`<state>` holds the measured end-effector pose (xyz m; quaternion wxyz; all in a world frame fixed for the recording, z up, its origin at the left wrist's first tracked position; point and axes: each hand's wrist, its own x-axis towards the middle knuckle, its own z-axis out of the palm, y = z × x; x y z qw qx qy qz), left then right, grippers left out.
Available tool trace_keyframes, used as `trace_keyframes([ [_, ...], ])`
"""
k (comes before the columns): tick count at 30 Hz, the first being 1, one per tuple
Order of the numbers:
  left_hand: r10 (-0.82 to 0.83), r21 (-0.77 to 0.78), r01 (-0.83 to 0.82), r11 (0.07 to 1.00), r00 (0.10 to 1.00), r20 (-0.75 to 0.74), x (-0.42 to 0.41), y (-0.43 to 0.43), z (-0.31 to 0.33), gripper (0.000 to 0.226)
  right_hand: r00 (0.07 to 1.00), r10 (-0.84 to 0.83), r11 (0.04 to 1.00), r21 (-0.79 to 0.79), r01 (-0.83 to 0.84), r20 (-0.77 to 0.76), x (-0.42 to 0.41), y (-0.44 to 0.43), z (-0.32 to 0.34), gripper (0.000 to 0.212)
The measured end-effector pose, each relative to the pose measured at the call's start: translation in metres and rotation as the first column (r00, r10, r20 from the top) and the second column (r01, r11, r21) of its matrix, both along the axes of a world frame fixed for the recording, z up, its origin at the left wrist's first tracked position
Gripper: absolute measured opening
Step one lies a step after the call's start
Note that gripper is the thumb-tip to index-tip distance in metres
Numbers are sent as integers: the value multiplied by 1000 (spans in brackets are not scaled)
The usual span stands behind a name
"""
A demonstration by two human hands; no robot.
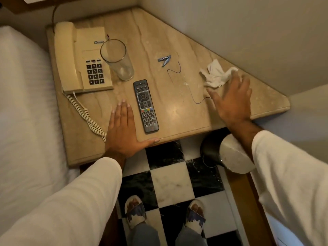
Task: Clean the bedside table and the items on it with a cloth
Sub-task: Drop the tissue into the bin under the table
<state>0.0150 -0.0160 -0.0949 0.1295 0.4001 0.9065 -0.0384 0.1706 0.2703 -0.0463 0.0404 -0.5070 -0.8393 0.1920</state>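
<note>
The white cloth [215,75] lies crumpled near the bench's [177,32] right edge by the wall. The right hand [232,98] is spread wide, fingers just on it, not gripping yet. The left hand [122,128] lies flat and open at the front edge. A wide wipe could knock over the tall glass [118,59] beside the phone [83,57], or push the remote [145,106] onto the checkered floor [170,183]. The top looks like smooth stone, tucked in a corner beside the bed [23,112].

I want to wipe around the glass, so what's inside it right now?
The glass looks empty: its clear wall shows only the table and part of the phone behind it. Any thin film or residue at the bottom cannot be told.
</note>
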Motion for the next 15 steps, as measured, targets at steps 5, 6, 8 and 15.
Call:
trace_keyframes([
  [5, -15, -3, 15, 1000, 1000, -12, -1, -2, -5, 153, 996, 74, 993, -101, -69, 55, -40, 39, -17, 53],
  [6, -15, -3, 15, 1000, 1000, -11, -1, -2, -4, 153, 998, 62, 994, -96, -60, 27, -41, 39, -18, 44],
  [8, -19, 3, 19, 1000, 1000, -11, -1, -2, -4, 153, 999, 0, 996, -90, -3, -37, -34, 33, -15, 36],
  [15, -20, 21, 20, 1000, 1000, -1, -2, -2, 1, 152, 937, -194, 977, -143, 157, -291, 53, -29, 16, 28],
])
